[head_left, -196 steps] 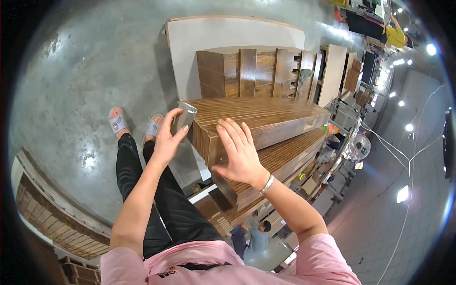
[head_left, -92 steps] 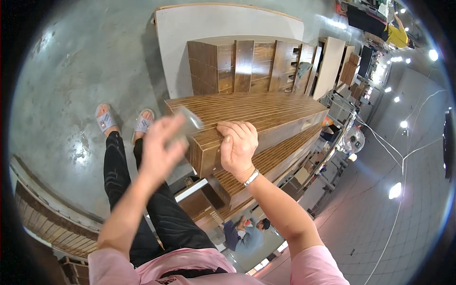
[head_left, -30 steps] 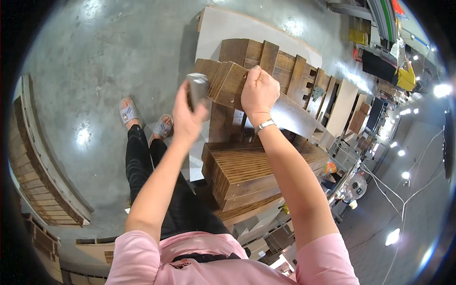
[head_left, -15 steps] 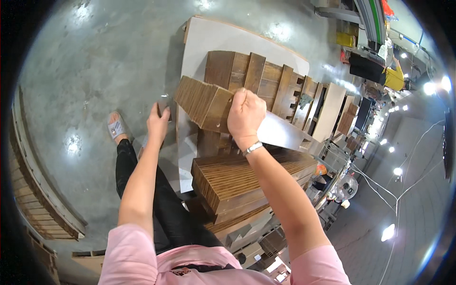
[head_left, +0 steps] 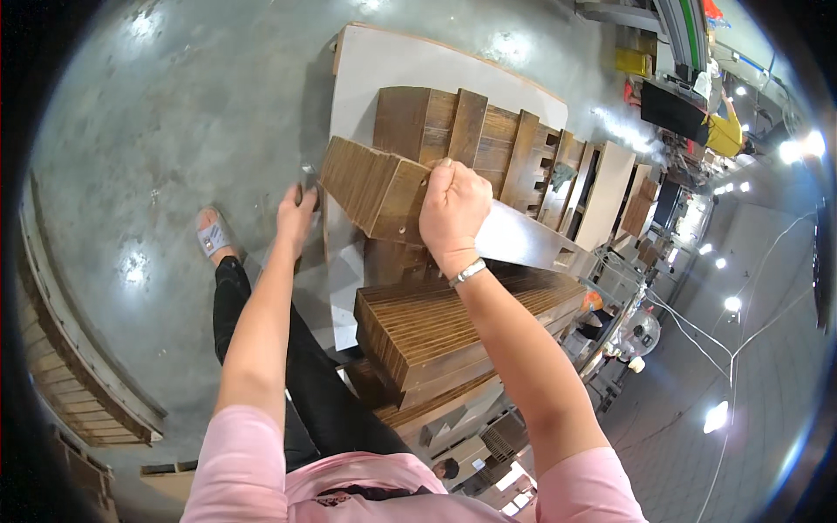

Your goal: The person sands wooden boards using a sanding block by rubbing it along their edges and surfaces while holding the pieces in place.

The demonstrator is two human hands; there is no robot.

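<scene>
My right hand (head_left: pixel 455 209) is closed over the edge of a raised bundle of brown wood-grain boards (head_left: pixel 375 187), whose layered edges face left. A glossy pale face (head_left: pixel 519 235) of a board runs off to the right behind that hand. My left hand (head_left: pixel 296 213) is out to the left of the bundle, with its fingers bent around a small dark flat piece, mostly hidden, whose kind I cannot make out. Below the bundle lies another stack of brown boards (head_left: pixel 453 331), with its many edges upward.
Beyond the bundle, more brown boards and slats (head_left: pixel 488 131) are piled on a large pale sheet (head_left: pixel 375 57). A slatted stack (head_left: pixel 87 383) stands at the far left. A fan (head_left: pixel 639 334) is at the right. Farther off is a person in a yellow top (head_left: pixel 724 132).
My left hand has shifted slightly up and right, and its shiny flat piece has turned, showing less. The right hand keeps its grip on the boards almost unmoved.
</scene>
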